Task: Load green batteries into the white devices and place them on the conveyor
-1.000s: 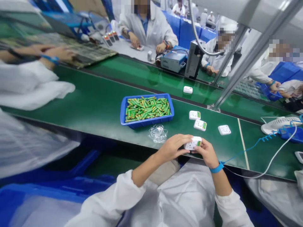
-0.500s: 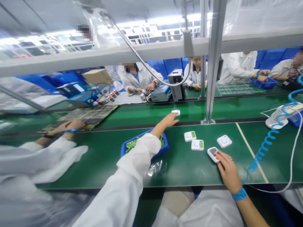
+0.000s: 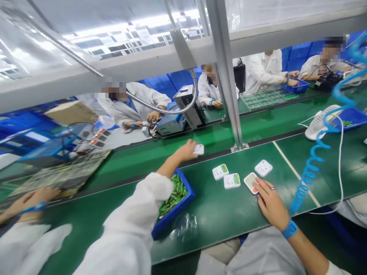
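Observation:
My left hand [image 3: 186, 150] reaches over the green belt, its fingers closed on the edge of a small white electronic device [image 3: 198, 149]. On the bench, my right hand [image 3: 271, 202] grips the lower right side of another white device with a screen [image 3: 250, 181], with fingers over its orange part. Between my hands lie a white device with a green battery [image 3: 220, 172] and a second one like it [image 3: 232, 181], open backs up. Another white device [image 3: 263, 168] rests just beyond my right hand. My left forearm passes over a blue bin of green batteries [image 3: 187, 196].
A clear plastic bag [image 3: 185, 227] lies by the bin. A metal post [image 3: 226, 76] rises at the belt's edge. A coiled blue cord [image 3: 309, 172] hangs at right near a white corded device [image 3: 321, 124]. A co-worker's hands [image 3: 37, 198] are at far left; other people sit across the belt.
My left hand has closed on the white device on the belt and drawn it nearer. The screen of the device in my right hand now faces up more. My view has turned and tilted.

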Available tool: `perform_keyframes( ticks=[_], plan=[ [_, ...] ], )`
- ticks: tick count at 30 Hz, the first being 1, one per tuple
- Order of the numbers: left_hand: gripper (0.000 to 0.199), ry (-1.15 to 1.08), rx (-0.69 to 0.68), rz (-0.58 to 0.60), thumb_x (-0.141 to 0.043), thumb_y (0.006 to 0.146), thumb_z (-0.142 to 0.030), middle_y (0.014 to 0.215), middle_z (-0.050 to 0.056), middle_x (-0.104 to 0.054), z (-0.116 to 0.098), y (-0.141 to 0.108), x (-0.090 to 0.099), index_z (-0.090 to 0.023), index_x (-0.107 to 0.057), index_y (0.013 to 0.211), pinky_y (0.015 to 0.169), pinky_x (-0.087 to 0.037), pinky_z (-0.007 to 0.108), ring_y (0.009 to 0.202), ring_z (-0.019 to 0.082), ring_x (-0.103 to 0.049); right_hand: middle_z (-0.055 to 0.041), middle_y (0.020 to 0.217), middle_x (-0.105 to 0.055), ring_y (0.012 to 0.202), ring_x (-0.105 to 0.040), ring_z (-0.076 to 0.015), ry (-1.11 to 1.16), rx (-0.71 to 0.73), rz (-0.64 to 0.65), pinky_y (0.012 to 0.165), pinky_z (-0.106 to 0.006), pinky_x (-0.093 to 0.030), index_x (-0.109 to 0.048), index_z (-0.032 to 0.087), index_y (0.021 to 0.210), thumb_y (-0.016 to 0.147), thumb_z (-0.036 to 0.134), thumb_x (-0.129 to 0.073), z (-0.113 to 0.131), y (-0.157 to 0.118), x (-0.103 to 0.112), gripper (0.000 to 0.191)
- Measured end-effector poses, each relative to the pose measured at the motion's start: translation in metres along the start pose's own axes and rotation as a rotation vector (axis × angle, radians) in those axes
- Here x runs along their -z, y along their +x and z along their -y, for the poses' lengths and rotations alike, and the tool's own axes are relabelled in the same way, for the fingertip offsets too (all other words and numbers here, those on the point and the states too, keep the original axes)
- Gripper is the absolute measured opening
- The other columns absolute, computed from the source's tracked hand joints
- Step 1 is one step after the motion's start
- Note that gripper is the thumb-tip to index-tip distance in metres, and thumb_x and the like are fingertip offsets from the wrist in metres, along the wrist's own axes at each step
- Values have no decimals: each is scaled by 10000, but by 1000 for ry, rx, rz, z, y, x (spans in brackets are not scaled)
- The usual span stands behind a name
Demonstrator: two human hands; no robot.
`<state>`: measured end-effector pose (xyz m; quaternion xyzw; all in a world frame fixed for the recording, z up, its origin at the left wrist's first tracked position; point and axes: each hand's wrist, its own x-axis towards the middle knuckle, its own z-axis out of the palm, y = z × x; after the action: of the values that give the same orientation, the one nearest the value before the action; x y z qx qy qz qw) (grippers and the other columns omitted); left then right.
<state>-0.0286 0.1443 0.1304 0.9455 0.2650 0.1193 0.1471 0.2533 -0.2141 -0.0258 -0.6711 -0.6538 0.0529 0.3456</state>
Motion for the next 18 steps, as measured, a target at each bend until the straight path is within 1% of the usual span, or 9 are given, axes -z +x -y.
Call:
perform_keyframes(
  ticks=[2,3,4,6,8,10,12,14,18],
  plan=[
    [445,13,-5,53,-795,1014,-377,1304,112,-679,-15,-26,1,-134,-664,1362,1011,-628,449,1115,259,-704,-79,1730,-553,1489,-599,-350,8,-24,-48,1187,-580,-585,-542,336,1703,1049,162,-513,-3,0,-3,677],
    [468,14,-9,89,-831,947,-322,1246,105,-672,-27,-42,-3,-134,-655,1338,1002,-621,435,1078,258,-693,-87,1720,-561,1475,-606,-355,10,-38,-72,1183,-587,-582,-563,331,1687,1052,171,-514,-3,0,-4,657],
    [506,6,-10,134,-821,905,-256,1226,101,-660,-40,-59,-10,-147,-627,1359,1004,-614,438,1076,266,-682,-97,1704,-573,1462,-612,-360,13,-51,-94,1183,-595,-577,-580,324,1673,1053,178,-518,-4,0,-5,640],
    [607,-57,-19,204,-754,916,-173,1319,113,-634,-69,-94,-31,-210,-543,1483,1055,-596,459,1165,284,-665,-116,1673,-597,1445,-616,-367,20,-64,-120,1190,-608,-565,-604,302,1653,1051,189,-533,-3,0,-6,616],
    [714,-86,-29,164,-761,942,-172,1394,131,-611,-94,-126,-58,-259,-462,1584,1130,-568,520,1273,321,-634,-131,1664,-602,1445,-604,-370,27,-53,-129,1198,-609,-555,-624,274,1633,1051,198,-547,-3,0,-6,592],
    [771,-79,14,85,-786,972,-227,1441,148,-588,-110,-148,-85,-293,-411,1642,1147,-566,569,1316,349,-623,-142,1663,-602,1442,-596,-367,27,-33,-135,1199,-602,-551,-642,249,1612,1058,203,-542,-3,1,-5,565],
    [659,-52,45,15,-717,1031,-245,1437,161,-588,-116,-163,-106,-285,-444,1630,1150,-575,583,1318,352,-635,-150,1643,-618,1424,-602,-360,22,-21,-144,1196,-590,-547,-662,229,1589,1065,199,-520,-3,1,-5,543],
    [509,-24,45,-34,-615,1075,-218,1407,166,-610,-116,-175,-120,-263,-522,1573,1147,-590,572,1304,341,-656,-156,1630,-629,1407,-607,-359,15,-17,-143,1195,-581,-543,-687,209,1558,1063,189,-511,-4,2,-4,526],
    [388,-19,-7,-49,-510,1099,-175,1366,155,-687,-111,-198,-130,-263,-647,1451,1128,-619,559,1277,318,-690,-169,1603,-645,1393,-608,-367,17,-14,-138,1193,-586,-534,-720,185,1509,1060,194,-505,-8,2,-4,498]
  ],
)
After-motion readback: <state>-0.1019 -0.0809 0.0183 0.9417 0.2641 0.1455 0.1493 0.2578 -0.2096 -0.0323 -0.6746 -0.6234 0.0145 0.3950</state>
